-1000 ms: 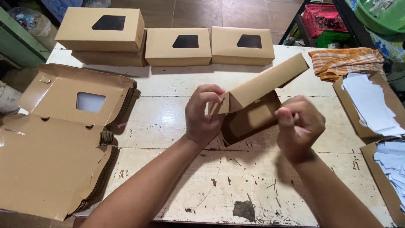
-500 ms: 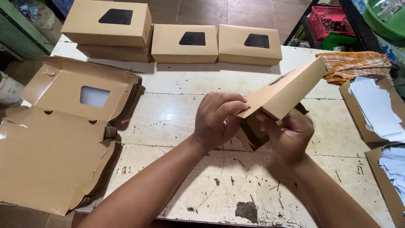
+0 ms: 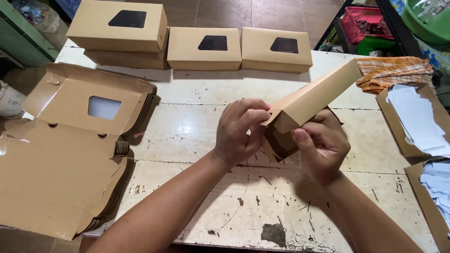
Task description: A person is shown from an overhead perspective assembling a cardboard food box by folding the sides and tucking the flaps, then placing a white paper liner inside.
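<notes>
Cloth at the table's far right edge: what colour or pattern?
Orange and white checked cloth, seen best in the head view.

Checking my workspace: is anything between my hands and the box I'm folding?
No. Both the left hand and right hand already grip the half-folded brown box directly, above a bare patch of table. The flat stack lies off to the left.

Soft daylight, faint shadows, sharp, edges bowed.
</notes>
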